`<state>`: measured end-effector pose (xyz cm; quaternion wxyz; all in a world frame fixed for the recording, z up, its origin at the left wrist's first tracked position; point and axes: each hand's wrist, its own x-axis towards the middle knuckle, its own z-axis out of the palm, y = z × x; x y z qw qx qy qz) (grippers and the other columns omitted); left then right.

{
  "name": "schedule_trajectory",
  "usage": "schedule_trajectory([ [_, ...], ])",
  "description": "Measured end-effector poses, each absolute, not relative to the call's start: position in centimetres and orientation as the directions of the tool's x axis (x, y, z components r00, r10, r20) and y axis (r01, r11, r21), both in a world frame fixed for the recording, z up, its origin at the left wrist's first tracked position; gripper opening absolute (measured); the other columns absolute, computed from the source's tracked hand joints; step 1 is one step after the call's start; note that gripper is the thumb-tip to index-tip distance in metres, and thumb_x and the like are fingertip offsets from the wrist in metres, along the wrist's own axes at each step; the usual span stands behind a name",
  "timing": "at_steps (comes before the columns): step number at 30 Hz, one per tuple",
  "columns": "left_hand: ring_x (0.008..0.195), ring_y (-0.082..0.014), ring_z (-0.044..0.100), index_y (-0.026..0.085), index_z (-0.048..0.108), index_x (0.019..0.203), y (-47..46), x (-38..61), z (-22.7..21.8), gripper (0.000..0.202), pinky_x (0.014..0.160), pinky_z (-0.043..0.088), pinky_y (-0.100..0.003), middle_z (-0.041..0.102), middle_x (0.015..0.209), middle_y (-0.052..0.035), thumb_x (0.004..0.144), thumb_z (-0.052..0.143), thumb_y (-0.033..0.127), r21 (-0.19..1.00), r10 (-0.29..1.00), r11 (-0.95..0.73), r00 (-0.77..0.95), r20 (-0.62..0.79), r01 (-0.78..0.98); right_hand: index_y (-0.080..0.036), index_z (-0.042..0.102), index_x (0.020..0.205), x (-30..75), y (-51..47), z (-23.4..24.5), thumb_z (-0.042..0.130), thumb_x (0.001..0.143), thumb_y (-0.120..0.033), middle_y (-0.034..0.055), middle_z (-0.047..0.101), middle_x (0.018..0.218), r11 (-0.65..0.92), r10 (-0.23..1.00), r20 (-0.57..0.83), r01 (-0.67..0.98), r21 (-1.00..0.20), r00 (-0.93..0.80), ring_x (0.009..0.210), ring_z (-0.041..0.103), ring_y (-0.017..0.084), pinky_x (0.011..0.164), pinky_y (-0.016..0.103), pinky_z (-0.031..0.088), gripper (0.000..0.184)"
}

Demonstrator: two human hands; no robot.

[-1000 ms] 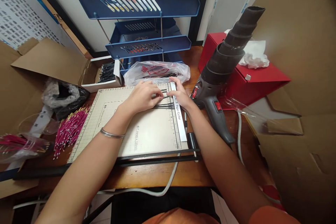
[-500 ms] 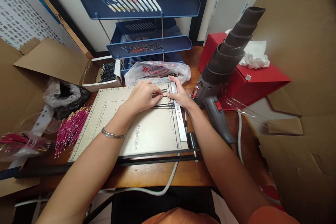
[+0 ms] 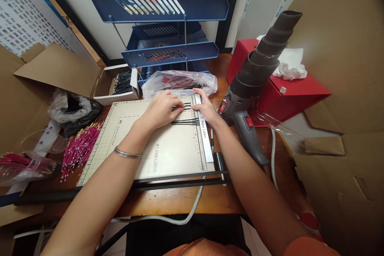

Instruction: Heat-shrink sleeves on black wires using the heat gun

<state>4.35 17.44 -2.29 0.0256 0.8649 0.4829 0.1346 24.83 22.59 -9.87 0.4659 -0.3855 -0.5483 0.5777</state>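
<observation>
My left hand is closed in a pinch on thin black wires over the upper right of a cream paper cutter board with printed scale marks. Parts of those wires are hidden by the fingers. Several more black wires lie side by side just below, reaching the white strip marked "Paper Cutter". At that strip's upper end rests my right hand, thumb and forefinger apart. Its thumb is close to the wire ends; whether it touches them I cannot tell.
A grey heat gun stands right of the board, before a red tissue box. Behind are a plastic bag, blue tiered trays and a box of black wires. Magenta wires lie left. A pale cable crosses the front edge.
My left hand has shifted slightly left, away from the right thumb, and more of the black wires shows between the hands. My right hand has hardly moved.
</observation>
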Motion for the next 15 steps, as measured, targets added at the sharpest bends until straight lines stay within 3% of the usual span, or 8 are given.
schedule_trajectory([
  [15,0.092,-0.0278,0.058,0.021,0.083,0.098,18.12,4.17,-2.83,0.02,0.082,0.041,-0.041,0.082,0.097,-0.0087,0.104,0.065,0.029,0.186,0.827,-0.552,0.505,0.245,0.813,-0.028,0.052,0.141,24.96,22.46,-10.18,0.071,0.057,-0.023,0.0084,0.052,0.155,0.033,0.954,0.067,-0.119,-0.992,-0.293,0.152,0.049,0.034,0.138,0.05,0.031,0.086],
])
